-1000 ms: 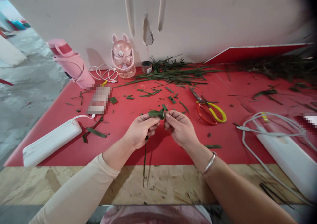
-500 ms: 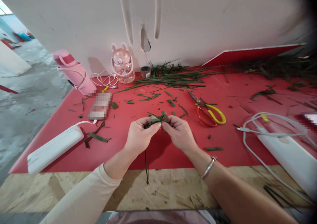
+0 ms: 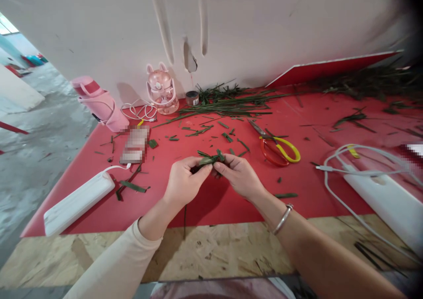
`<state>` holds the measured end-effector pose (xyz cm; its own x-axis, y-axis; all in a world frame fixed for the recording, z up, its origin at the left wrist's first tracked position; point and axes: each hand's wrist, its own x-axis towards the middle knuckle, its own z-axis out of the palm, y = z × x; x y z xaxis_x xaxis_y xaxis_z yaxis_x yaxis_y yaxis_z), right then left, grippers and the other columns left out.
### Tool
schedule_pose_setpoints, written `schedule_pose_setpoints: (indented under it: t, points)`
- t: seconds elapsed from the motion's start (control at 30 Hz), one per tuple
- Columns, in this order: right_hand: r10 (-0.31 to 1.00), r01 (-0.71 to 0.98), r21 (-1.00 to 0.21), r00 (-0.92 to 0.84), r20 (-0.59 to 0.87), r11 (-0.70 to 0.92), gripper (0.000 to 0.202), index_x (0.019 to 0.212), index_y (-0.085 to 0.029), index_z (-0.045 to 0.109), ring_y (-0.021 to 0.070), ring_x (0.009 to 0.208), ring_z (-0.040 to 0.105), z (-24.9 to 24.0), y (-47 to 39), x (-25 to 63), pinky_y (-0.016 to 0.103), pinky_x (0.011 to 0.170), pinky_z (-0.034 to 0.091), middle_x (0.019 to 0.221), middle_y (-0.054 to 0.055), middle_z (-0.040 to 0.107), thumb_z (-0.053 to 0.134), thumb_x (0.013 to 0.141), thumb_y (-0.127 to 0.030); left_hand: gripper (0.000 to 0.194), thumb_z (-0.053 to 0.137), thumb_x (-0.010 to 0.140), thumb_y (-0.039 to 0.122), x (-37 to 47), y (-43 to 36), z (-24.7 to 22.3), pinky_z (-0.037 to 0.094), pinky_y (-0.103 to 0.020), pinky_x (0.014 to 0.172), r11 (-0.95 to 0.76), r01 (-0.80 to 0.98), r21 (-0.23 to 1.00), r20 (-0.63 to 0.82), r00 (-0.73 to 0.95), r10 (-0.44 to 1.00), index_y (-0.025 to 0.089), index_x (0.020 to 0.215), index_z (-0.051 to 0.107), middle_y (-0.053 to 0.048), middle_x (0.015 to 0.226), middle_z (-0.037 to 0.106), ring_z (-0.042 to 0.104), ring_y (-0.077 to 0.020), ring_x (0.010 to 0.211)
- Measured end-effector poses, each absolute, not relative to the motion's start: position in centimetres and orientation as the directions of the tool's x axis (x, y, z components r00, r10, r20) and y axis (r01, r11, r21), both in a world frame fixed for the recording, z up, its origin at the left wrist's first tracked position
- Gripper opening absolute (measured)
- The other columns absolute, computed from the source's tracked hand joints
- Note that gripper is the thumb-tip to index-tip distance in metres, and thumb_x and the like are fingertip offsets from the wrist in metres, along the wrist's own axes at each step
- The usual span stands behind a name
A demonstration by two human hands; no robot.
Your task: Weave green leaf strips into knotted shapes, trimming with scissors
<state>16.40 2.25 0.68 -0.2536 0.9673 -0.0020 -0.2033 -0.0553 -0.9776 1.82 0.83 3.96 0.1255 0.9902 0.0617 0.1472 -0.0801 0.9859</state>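
Observation:
My left hand (image 3: 187, 178) is closed on a small folded piece of green leaf (image 3: 211, 158), thumb and fingers pinching its left part. On the right side of the same piece, my right hand (image 3: 240, 173) pinches with thumb and forefinger. Both hands are close together above the red sheet (image 3: 205, 208). A thin dark strand (image 3: 185, 219) hangs below my left hand. Scissors (image 3: 276, 147) with one red and one yellow handle loop lie to the right of my hands. Short leaf scraps (image 3: 200, 131) are scattered behind them.
A pink bottle (image 3: 101, 105), a clear pink jug (image 3: 161, 92) and a small tin (image 3: 192, 98) stand at the back. Long green stems (image 3: 231, 107) lie beside the tin. White power banks (image 3: 79, 202) with cables flank my arms; a phone (image 3: 135, 144) lies left.
The camera view has shifted slightly. Both hands still hold the leaf piece, which is turned a little, and the hanging strand has swung left.

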Motion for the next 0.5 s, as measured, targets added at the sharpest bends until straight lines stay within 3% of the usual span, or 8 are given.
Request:
schedule_pose_setpoints:
  t: [0.1,0.23,0.4,0.5]
  points:
    - [0.968,-0.201,-0.979,-0.252,0.011,-0.041,0.016,0.073,-0.015,0.06,0.0082,0.054,0.05,0.7,2.2,16.3,0.022,0.055,0.041,0.059,-0.002,0.057,0.061,0.074,-0.031,0.015,0.055,0.075,0.025,1.9,0.4,4.1,0.043,-0.022,0.064,-0.173,0.314,0.934,0.153,0.085,0.984,0.019,0.073,0.069,-0.001,0.068,0.065,0.055,-0.0124,0.064]
    - [0.983,-0.247,-0.968,-0.186,0.001,-0.046,0.02,0.067,-0.015,0.057,0.0072,0.051,0.048,-0.1,2.3,16.0,0.021,0.053,0.039,0.056,-0.003,0.055,0.06,0.076,-0.033,0.021,0.05,0.078,0.026,2.0,0.1,4.4,0.042,-0.023,0.068,-0.12,0.272,0.955,0.074,0.173,0.982,0.018,0.08,0.07,-0.003,0.073,0.065,0.055,-0.0145,0.071]
    - [0.971,-0.508,-0.831,-0.185,-0.152,-0.227,0.021,0.067,-0.016,0.055,0.0062,0.047,0.045,-0.5,2.8,16.0,0.019,0.047,0.035,0.052,-0.004,0.053,0.068,0.068,-0.032,0.025,0.049,0.078,0.027,1.8,0.9,3.7,0.04,-0.024,0.066,0.133,-0.034,0.991,-0.118,0.283,0.952,0.016,0.088,0.068,-0.004,0.079,0.062,0.052,-0.0132,0.071]
    - [0.921,-0.638,-0.676,-0.353,-0.168,-0.368,0.02,0.067,-0.016,0.053,0.0061,0.044,0.041,0.2,2.6,16.2,0.019,0.046,0.034,0.048,-0.005,0.049,0.069,0.067,-0.028,0.021,0.052,0.076,0.031,1.8,1.5,2.6,0.036,-0.021,0.055,0.214,-0.278,0.937,-0.175,0.159,0.972,0.015,0.078,0.066,0.0,0.065,0.055,0.046,-0.0088,0.058]
